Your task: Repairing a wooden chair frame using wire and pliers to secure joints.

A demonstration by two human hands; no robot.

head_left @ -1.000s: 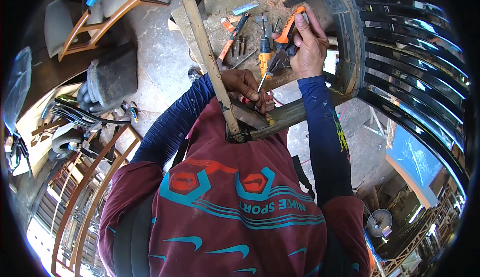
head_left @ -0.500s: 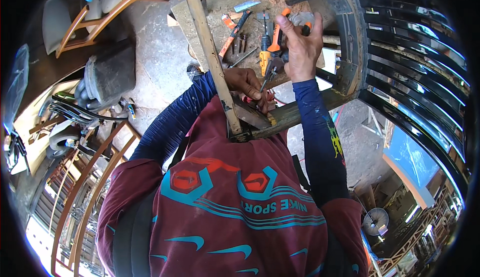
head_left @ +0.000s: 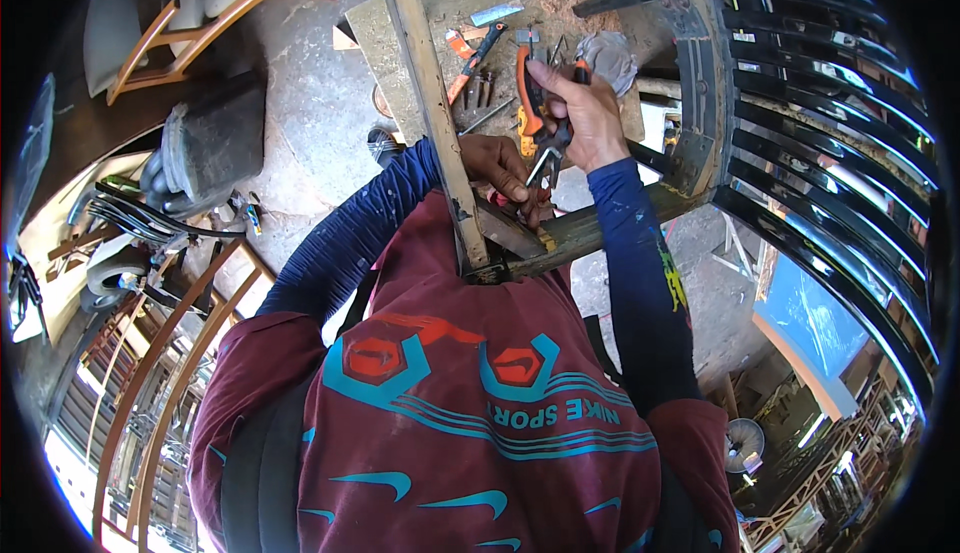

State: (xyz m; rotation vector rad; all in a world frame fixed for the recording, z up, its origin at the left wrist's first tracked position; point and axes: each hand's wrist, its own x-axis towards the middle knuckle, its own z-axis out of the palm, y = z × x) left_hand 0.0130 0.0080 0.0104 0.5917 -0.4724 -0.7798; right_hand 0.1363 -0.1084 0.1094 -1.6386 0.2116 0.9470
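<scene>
My right hand (head_left: 592, 118) is closed round pliers (head_left: 530, 93) with orange-and-black handles, the jaws pointing down toward my left hand. My left hand (head_left: 500, 166) has its fingers pinched together beside the jaws, behind a worn wooden bar (head_left: 428, 83). What the pinch holds is too small to make out. Both hands work just above the corner of a wooden furniture frame (head_left: 590, 233) that rests against my front. Something red shows under my left fingers, mostly hidden.
Beyond my hands a board (head_left: 405, 43) bears a hammer (head_left: 475, 63), a yellow power tool (head_left: 525, 133) partly hidden by the pliers, and a crumpled clear bag (head_left: 608, 58). Black slats (head_left: 820, 103) fill the right side. Padded chairs (head_left: 195, 43) and a dark bin (head_left: 215, 143) stand left.
My right hand has moved slightly down and left and its fingers have curled round the pliers' handles. The jaws have come nearer my left fingers. My left hand stays in place.
</scene>
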